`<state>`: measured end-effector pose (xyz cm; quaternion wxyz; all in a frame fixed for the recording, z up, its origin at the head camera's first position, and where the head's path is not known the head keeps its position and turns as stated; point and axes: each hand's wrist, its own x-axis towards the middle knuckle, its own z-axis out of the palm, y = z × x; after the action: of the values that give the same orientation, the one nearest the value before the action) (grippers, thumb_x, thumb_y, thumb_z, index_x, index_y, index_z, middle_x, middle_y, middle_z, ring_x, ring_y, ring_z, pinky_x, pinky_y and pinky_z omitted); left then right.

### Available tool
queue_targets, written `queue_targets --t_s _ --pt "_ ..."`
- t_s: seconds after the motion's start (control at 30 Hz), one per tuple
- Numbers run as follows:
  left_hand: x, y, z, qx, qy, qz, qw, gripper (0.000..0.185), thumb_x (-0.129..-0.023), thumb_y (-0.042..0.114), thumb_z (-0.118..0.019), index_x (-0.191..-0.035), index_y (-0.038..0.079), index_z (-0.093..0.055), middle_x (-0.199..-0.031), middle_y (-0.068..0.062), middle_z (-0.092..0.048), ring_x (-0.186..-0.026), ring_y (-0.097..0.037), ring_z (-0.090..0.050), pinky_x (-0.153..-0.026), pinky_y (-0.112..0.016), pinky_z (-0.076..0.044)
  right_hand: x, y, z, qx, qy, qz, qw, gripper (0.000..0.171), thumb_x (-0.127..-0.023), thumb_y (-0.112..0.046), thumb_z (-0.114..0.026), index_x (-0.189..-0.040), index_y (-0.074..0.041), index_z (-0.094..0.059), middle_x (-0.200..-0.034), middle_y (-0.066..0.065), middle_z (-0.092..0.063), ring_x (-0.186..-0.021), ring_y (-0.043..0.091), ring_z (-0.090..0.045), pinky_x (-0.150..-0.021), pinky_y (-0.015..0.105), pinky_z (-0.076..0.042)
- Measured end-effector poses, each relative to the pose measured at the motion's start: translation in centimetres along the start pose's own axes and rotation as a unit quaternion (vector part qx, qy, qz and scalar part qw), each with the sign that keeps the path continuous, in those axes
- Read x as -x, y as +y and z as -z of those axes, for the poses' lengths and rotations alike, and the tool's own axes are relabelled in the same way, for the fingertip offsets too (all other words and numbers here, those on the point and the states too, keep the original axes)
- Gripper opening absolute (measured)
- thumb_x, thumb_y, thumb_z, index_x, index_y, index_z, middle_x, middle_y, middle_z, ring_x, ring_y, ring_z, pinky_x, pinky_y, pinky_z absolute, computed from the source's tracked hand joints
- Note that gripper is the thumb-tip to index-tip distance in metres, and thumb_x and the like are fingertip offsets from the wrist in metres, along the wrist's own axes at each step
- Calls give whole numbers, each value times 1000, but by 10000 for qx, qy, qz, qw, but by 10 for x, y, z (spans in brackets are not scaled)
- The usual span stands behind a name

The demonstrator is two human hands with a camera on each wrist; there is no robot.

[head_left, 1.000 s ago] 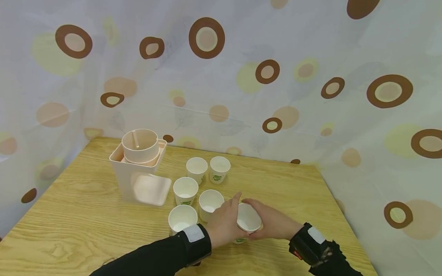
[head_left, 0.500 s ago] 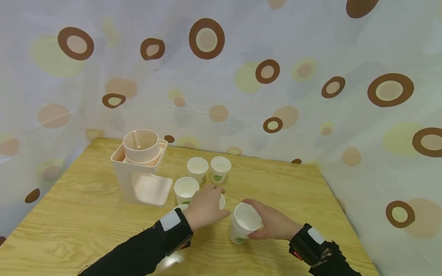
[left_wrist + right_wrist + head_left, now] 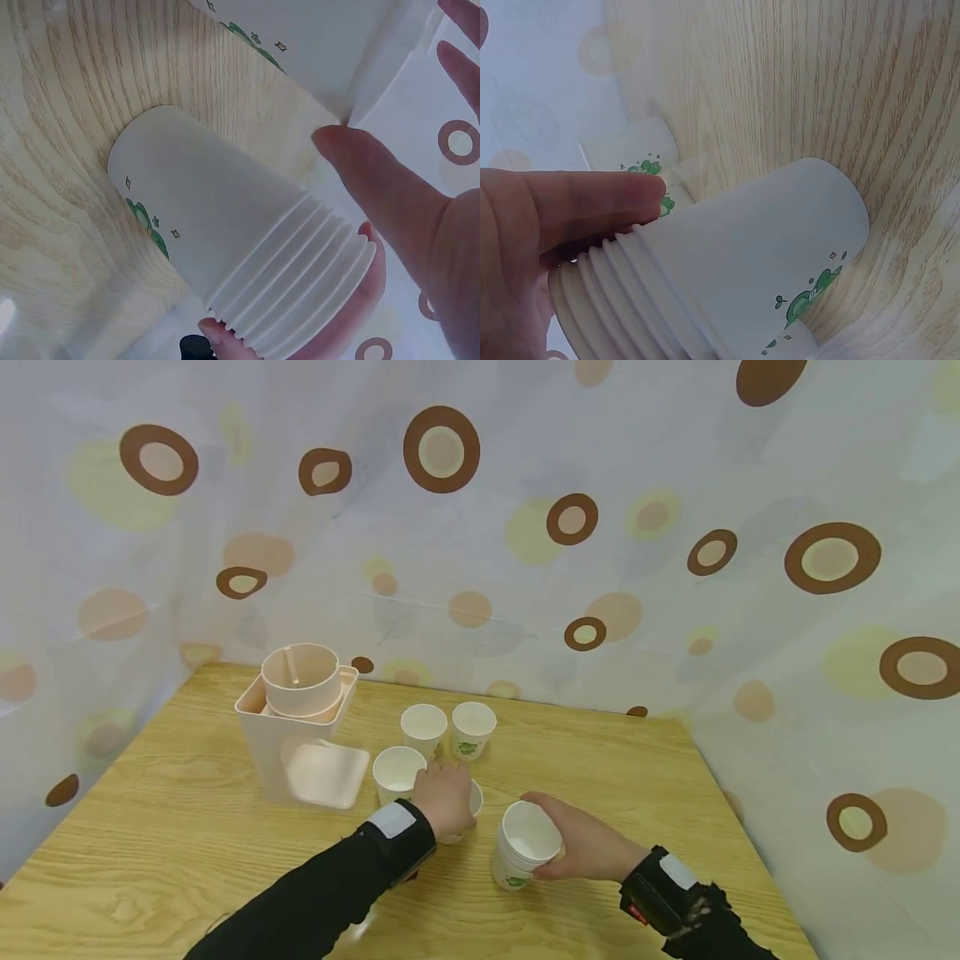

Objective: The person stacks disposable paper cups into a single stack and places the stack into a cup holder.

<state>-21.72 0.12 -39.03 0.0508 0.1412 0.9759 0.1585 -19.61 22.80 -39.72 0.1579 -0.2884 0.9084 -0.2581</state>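
The fingers and thumb of the right hand are curling around the upper rims of a stack of paper cups, gripping it; the wrist view is showing the thumb lying across the ribbed rims of the stack, whose base is resting on the wood. The stack is standing slightly tilted near the front edge of the tabletop, right of its middle.

The left hand is closing over a single cup just left of the stack, its fingers bending down over the rim; whether they are clamping it cannot be told.

Beyond the left hand, another cup is standing just beside its knuckles, and two more cups are sitting side by side farther toward the back edge. A beige cup dispenser is standing toward the back left corner. A spotted curtain is hanging behind the tabletop.
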Motion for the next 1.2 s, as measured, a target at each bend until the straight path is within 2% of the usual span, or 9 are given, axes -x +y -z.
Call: queue_targets --t_s 0.1,0.23,0.4,0.5,0.7,0.97,1.2 --pt "-1 -1 -1 76 -52 39 10000 50 -67 26 -80 -106 2 -57 -99 -15 -63 -98 -31 -56 -81 -44 -44 0 0 -1 -80 16 -61 9999 94 -68 -31 -81 -141 -5 -28 -130 9 -52 -114 26 -55 -90 42 -48" --pt "-1 -2 -1 241 -62 76 9997 52 -67 24 -80 -107 1 -56 -98 -16 -62 -98 -32 -56 -79 -45 -47 1 0 -3 -460 27 -224 9987 93 -67 -31 -82 -139 -5 -28 -128 8 -53 -113 25 -55 -89 39 -48" --pt "0 -3 -1 521 3 86 9986 54 -68 21 -77 -111 -1 -54 -102 -17 -62 -100 -33 -55 -82 -45 -48 1 2 -7 -771 113 -106 9969 82 -69 -31 -81 -132 -8 -35 -124 7 -55 -113 25 -54 -90 37 -47" --pt "0 -1 4 721 142 48 9973 56 -68 21 -77 -115 0 -54 -106 -18 -62 -103 -34 -54 -84 -47 -47 2 3 -8 -891 154 -77 9959 81 -69 -32 -81 -132 -9 -35 -124 6 -55 -113 25 -54 -91 37 -46" --pt "7 9 27 961 483 -132 9941 67 -68 24 -77 -125 2 -49 -111 -19 -62 -102 -35 -54 -80 -45 -47 2 7 -9 -1061 161 -81 9942 82 -70 -32 -80 -134 -9 -33 -125 6 -54 -114 24 -52 -92 35 -45" --pt "20 18 58 1140 930 -406 9883 69 -73 26 -71 -131 2 -43 -114 -17 -61 -96 -32 -52 -70 -38 -48 1 9 -11 -1063 207 -40 9941 83 -72 -32 -78 -135 -5 -30 -126 10 -53 -113 26 -53 -90 33 -47" --pt "31 28 84 1530 1210 -688 9784 70 -75 26 -69 -135 5 -42 -125 -14 -57 -114 -34 -50 -85 -42 -46 -5 12 -10 -1079 243 12 9939 79 -74 -30 -77 -132 -2 -33 -126 13 -53 -112 26 -54 -88 35 -48"
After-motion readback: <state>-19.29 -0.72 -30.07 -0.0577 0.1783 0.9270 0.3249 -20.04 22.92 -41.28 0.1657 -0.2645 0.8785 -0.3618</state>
